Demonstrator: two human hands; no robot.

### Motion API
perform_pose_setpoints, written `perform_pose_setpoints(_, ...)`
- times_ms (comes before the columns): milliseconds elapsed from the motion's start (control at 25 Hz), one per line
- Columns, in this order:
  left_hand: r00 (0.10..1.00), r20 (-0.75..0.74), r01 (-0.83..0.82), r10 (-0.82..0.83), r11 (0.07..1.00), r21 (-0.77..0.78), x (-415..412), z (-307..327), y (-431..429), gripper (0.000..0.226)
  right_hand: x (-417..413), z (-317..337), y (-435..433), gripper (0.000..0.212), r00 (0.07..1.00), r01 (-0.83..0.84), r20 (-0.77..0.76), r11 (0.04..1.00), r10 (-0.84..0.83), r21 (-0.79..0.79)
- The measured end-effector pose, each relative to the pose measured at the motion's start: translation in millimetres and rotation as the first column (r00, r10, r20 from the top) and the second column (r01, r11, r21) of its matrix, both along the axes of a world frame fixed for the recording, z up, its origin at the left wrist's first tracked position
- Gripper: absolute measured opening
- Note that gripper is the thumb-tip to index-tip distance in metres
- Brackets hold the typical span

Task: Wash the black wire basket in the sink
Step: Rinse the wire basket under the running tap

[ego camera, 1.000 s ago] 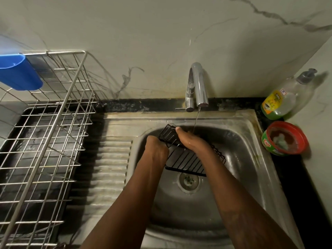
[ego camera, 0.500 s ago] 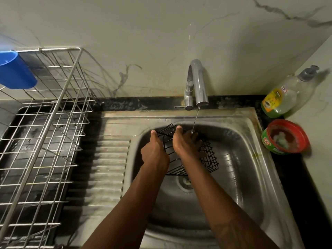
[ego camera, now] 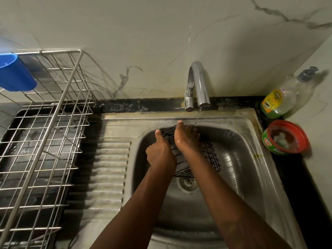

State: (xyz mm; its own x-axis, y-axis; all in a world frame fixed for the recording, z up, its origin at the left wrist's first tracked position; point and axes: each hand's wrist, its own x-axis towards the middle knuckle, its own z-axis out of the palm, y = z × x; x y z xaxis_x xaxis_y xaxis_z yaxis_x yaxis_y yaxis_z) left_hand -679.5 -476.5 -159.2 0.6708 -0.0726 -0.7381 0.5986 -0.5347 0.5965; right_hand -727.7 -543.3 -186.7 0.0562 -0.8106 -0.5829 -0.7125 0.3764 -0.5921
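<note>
Washing up: a person rinsed a basket [ego camera: 212, 157] under a thin stream [ego camera: 197, 116] from the tap [ego camera: 200, 83], holding it tilted above the drain [ego camera: 188, 182] at the back of the sink [ego camera: 239, 159]. The left hand [ego camera: 160, 153] gripped the basket's left edge, fingers curled round the wire and thumb raised along it. The right hand [ego camera: 186, 139] lay on the upper wires with fingers spread and fairly straight and the thumb lifted clear near the back rim. It appeared to be rubbing rather than holding.

A second earlier the basket had lain flatter and wider across the basin, its base turned up to the camera and the right hand stretched over it. Half a second earlier it had been tipped up on edge and the hands drawn together. Since then both hands had moved slightly towards the tap, bringing the right fingers just beside the falling water.

The turn suggested that one face was rinsed and another was being offered to the stream, so the wash looked under way, not finished. Whether any soap remained on the wires could not be told.
</note>
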Motion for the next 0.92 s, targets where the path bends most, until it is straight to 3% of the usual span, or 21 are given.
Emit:
perform_pose_setpoints(200,0.996,-0.063,-0.069,0.071,0.997,0.027,10.7,-11.3,10.9,0.088,-28.8,-10.1,20.5,0.054,0.98,-0.159,0.074,0.955,0.183,-0.251)
perform_pose_setpoints(320,0.991,-0.105,-0.089,0.089,0.996,0.007,14.7,-11.2,10.3,0.089,-45.1,-31.2,7.6,0.051,0.955,-0.211,0.115,0.9,0.273,-0.382)
perform_pose_setpoints(480,0.994,-0.088,-0.059,0.059,0.998,0.009,16.2,-9.4,5.8,0.087,-66.4,-50.3,1.8,0.048,0.912,-0.246,0.211,0.881,0.352,-0.405)
perform_pose_setpoints(560,0.995,-0.077,-0.055,0.056,0.998,0.017,16.4,-11.4,3.2,0.086,-56.4,-41.3,7.0,0.052,0.928,-0.183,0.231,0.898,0.291,-0.399)
perform_pose_setpoints(760,0.992,-0.075,-0.101,0.102,0.995,0.012,9.8,-15.7,2.2,0.085,-26.9,-16.2,29.1,0.072,0.98,-0.191,0.009,0.961,0.197,-0.199)
perform_pose_setpoints(920,0.985,-0.131,-0.11,0.109,0.994,0.002,11.8,-10.1,-0.7,0.089,-41.8,-25.5,9.2,0.072,0.999,-0.025,-0.039,1.0,0.024,-0.018)
